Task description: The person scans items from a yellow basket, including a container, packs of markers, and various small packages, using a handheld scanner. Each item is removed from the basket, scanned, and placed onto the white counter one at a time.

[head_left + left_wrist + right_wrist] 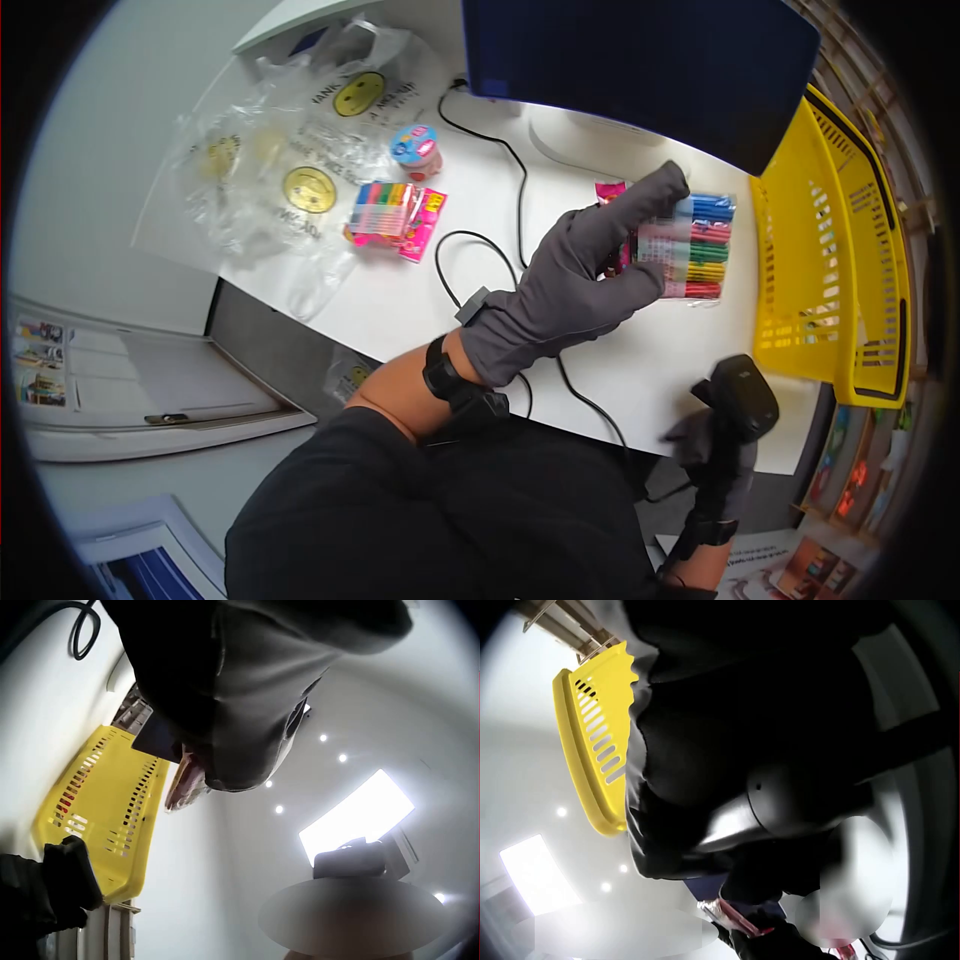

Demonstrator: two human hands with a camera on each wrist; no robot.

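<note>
My grey-gloved left hand (575, 265) reaches across the white desk and grips a clear pack of coloured pen-like sticks (708, 250), thumb and fingers at its left side. Bands of blue, pink, green, yellow and red show through the film. A bright pink packet (609, 190) peeks out beside the pack, mostly behind the fingers. In the left wrist view the pack (185, 786) juts out tilted below the glove. My gloved right hand (690, 440) is low at the desk's front edge, blurred and largely covered by its wrist camera; I cannot tell how its fingers lie.
A yellow basket (835, 250) stands along the right side, a monitor (640, 70) at the back. Left lie a crumpled plastic bag (310, 150), a lidded tub (416, 150), a pack of coloured blocks (380, 212) and a pink packet (428, 225). Black cables (520, 180) cross the desk.
</note>
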